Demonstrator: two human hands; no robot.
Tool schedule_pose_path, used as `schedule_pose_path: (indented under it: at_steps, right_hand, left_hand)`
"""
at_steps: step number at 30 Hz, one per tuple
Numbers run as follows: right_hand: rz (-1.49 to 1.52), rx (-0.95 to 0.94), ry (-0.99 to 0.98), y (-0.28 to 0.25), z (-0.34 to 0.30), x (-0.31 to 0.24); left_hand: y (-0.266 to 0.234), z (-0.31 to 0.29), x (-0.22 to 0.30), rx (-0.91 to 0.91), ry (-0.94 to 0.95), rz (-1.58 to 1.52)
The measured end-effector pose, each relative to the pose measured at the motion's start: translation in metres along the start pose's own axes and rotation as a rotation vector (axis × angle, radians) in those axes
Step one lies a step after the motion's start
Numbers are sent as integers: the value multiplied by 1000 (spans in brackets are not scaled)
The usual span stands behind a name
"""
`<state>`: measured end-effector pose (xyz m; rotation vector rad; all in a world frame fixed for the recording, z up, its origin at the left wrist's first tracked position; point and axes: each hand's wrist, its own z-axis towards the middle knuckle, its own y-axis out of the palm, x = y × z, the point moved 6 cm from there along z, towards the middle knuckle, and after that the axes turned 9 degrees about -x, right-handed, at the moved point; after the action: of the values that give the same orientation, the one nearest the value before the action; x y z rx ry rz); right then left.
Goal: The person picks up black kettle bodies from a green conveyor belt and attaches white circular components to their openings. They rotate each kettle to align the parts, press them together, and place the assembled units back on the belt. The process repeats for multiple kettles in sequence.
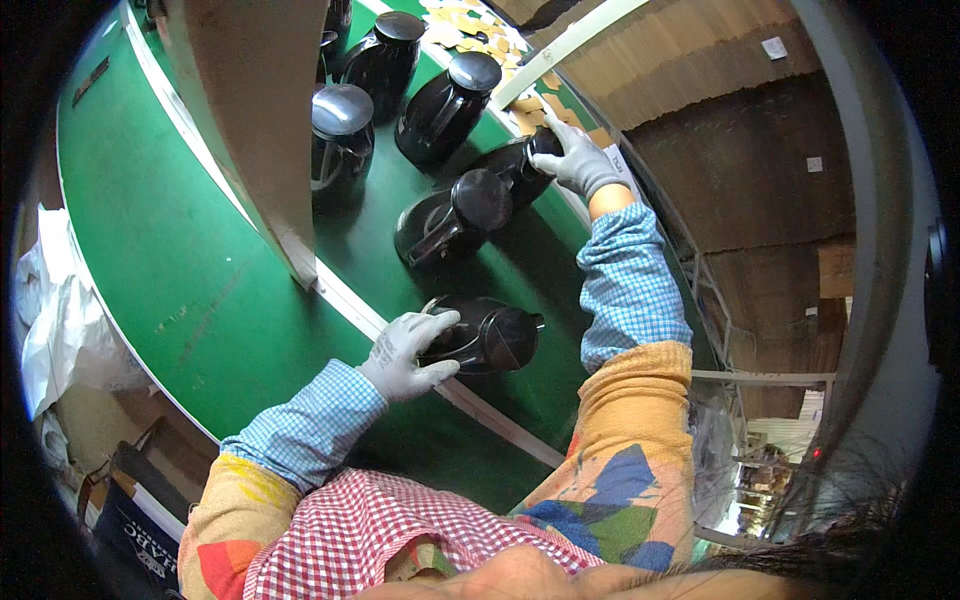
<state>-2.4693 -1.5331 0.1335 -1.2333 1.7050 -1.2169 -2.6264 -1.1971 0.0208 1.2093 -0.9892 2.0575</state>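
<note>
My left hand, in a pale grey glove, grips the handle side of the nearest glossy black jug, fingers above and thumb below. The jug's lid and spout point right. My right hand, gloved alike, reaches farther out and is closed over the top of another black jug near the far rail. Between the two hands stands a black jug with a round lid, which neither hand touches.
Beyond stand more black jugs with shiny grey lids on the green surface. A brown upright panel and a white divider rail border the left. Cardboard pieces lie along the far edge. White plastic bags hang left.
</note>
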Motion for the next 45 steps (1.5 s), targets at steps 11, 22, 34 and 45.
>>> schedule_pose_path:
  at_steps: [11, 22, 34, 45]
  right_hand:
    - [-155, -60, 169, -12, -13, -7]
    - [47, 59, 273, -15, -1, 21]
    - [154, 139, 131, 3, 12, 59]
    - [-73, 37, 150, -12, -14, -10]
  left_hand:
    - [17, -8, -14, -181, 28, -102]
    - [18, -7, -16, -196, 10, -140]
    - [21, -4, -15, -241, -23, -136]
    - [23, -7, -17, -207, -1, -150]
